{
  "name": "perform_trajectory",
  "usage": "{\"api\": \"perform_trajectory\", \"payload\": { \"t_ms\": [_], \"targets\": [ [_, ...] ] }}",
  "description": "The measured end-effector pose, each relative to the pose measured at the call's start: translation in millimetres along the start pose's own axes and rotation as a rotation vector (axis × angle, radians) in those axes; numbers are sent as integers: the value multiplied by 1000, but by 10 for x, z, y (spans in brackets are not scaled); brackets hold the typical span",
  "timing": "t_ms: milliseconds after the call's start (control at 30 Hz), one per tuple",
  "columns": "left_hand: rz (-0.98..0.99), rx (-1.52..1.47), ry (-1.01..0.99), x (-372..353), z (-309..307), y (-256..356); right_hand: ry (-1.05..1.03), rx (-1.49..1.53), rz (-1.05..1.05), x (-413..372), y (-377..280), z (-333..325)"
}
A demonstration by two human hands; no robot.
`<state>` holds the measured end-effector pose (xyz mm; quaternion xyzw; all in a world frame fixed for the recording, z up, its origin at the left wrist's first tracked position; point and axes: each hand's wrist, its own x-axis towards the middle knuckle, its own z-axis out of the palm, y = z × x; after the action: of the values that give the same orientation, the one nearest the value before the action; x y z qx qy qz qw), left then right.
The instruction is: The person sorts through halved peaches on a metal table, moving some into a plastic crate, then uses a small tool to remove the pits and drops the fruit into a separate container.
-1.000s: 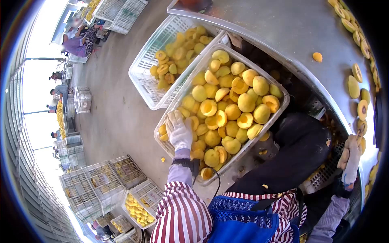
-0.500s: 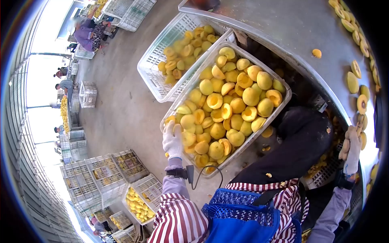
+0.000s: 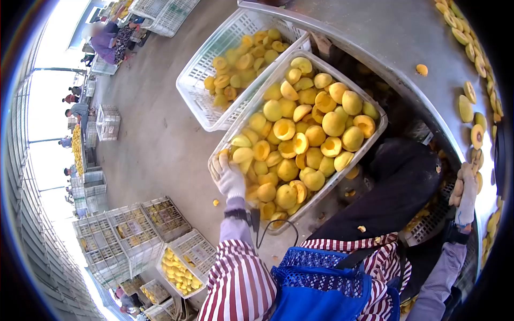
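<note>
My left hand [image 3: 230, 181], in a white glove, is at the left corner of a white plastic crate [image 3: 381, 125]. Its fingers are bent over the crate's rim, close to the yellow peach halves [image 3: 284, 129] heaped inside. Some halves show hollow cut faces, others their round skins. At the metal table's edge is my right hand [image 3: 465, 187], also gloved, with stained fingers curled together. Whatever it may hold is hidden. Beside it on the table lie a peach half [image 3: 477, 136] with a dark centre and several more halves.
Behind the full crate stands another white crate [image 3: 195, 88], partly filled with peach halves. The metal table [image 3: 369, 32] curves along the right, a row of halves on it. Stacked crates [image 3: 115, 238] stand lower left. People [image 3: 104, 45] sit farther off across the concrete floor [image 3: 155, 123].
My left hand's fingers have shifted onto the crate's corner and bent more around it. The view has moved slightly. My right hand stays at the table edge.
</note>
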<state>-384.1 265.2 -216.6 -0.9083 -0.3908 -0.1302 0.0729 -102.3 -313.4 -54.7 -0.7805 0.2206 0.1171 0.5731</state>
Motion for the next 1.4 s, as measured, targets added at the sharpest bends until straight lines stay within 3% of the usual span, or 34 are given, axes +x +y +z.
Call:
{"api": "perform_trajectory", "payload": {
  "t_ms": [67,167,200,300,333,433,600,767,1267,1400],
  "targets": [
    [-49,40,-63,84,177,-141,3,3,-1,15,-16,12],
    [-389,-713,-289,117,204,-382,40,-1,29,-51,-45,38],
    [-423,-716,-229,114,-51,-181,29,9,21,-64,-44,34],
    [147,-94,-102,69,-414,425,69,61,-25,-3,-41,140],
    [217,-75,-220,41,-184,449,36,33,8,27,-13,53],
    [339,-19,-114,45,39,595,50,25,35,-12,-86,78],
    [349,-234,-101,-88,-280,711,66,53,37,29,-15,42],
    [557,-153,-267,-761,-579,888,51,41,48,-4,-83,80],
    [657,-133,-433,-631,-690,957,29,63,82,-297,-343,242],
    [693,-88,-426,-667,-529,844,-130,63,127,-636,-371,233]
  ]
}}
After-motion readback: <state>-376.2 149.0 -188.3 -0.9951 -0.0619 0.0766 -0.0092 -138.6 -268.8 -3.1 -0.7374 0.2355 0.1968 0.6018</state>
